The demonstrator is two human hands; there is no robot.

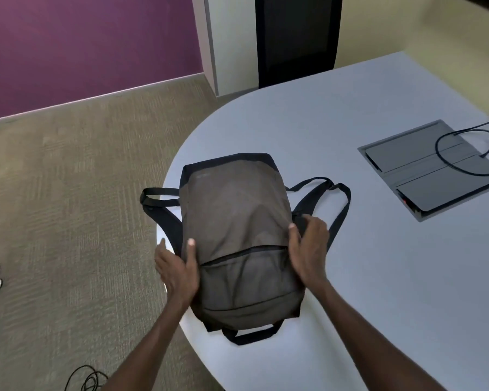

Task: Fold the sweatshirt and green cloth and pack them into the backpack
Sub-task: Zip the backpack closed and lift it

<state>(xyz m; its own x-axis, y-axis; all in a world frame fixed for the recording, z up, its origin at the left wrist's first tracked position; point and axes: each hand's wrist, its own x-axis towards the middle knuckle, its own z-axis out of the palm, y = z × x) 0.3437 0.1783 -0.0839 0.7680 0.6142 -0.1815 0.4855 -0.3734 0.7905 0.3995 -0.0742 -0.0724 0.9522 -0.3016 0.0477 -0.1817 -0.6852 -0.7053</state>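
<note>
Flat on table [350, 277], backpack [237, 221] between both hands, left hand [178, 272] and right hand [308, 249] fingers gripping its sides

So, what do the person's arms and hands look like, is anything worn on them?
Both forearms are bare as far as the picture shows: no sleeves, no gloves. The left hand and the right hand show no watch, ring or bracelet. Short, light fingernails are visible on a few fingers.
</note>
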